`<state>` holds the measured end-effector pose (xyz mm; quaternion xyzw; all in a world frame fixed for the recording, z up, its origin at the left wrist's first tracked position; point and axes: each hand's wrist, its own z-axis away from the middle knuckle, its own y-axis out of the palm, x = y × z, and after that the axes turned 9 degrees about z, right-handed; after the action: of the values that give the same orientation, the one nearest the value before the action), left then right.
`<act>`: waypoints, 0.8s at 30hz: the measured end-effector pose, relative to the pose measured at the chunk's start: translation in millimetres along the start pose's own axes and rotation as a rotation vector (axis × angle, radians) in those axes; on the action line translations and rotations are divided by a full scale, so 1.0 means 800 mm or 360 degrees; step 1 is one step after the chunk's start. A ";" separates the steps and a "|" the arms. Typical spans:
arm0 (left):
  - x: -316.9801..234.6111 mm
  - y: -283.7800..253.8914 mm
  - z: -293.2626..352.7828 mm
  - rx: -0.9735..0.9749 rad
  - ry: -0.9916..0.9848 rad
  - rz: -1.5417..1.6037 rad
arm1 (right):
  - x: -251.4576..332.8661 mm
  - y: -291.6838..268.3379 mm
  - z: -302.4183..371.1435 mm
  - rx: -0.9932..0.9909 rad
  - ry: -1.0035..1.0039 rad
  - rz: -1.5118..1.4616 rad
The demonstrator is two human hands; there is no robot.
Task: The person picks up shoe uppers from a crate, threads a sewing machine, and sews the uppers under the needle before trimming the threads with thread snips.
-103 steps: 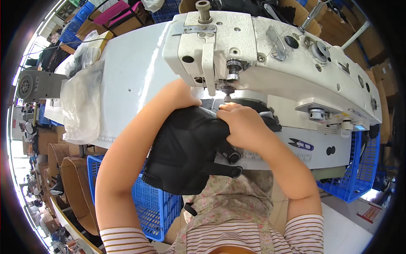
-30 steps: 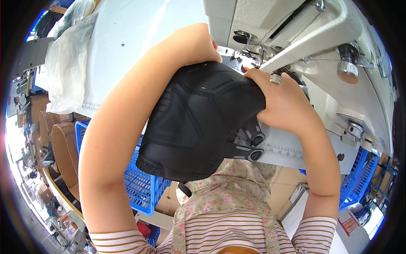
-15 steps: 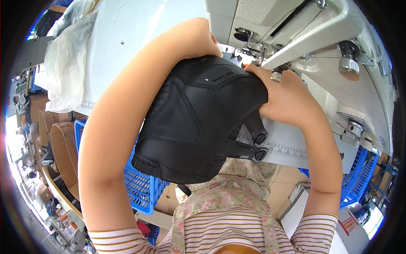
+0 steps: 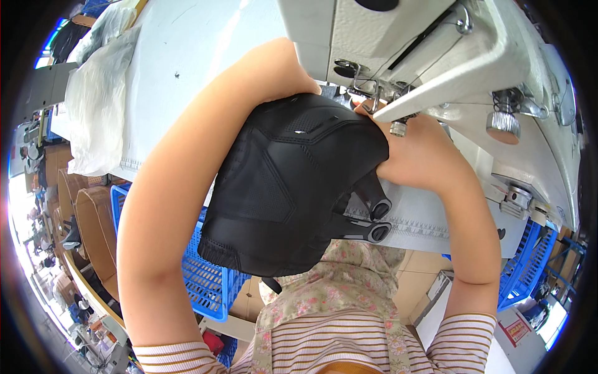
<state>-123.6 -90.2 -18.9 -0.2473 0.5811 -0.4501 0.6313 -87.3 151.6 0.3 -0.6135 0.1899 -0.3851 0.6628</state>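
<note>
At the far left a white plastic bag [image 4: 93,112] lies on the white counter [image 4: 187,56], with a blue basket [image 4: 205,280] below its edge. The left hand [image 4: 283,71] grips the top left rim of the black shoe upper [image 4: 293,187], fingers hidden behind it. The upper hangs between both hands under the sewing machine [image 4: 436,50]. The right hand [image 4: 414,156] presses against its right edge beside the presser foot [image 4: 398,128]; its fingers are tucked beneath, so I cannot tell their grip.

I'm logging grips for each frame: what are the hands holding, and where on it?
Both the left hand and right hand hold the black fabric piece by its top edge, at the sewing machine.
</note>
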 end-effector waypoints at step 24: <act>0.018 0.005 -0.016 0.0087 0.0262 0.0002 | -0.003 -0.011 -0.013 0.0528 0.0309 0.0048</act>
<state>-136.1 -98.2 -32.4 -0.1918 0.6186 -0.4841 0.5883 -98.6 146.9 6.4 -0.4528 0.1960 -0.4585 0.7391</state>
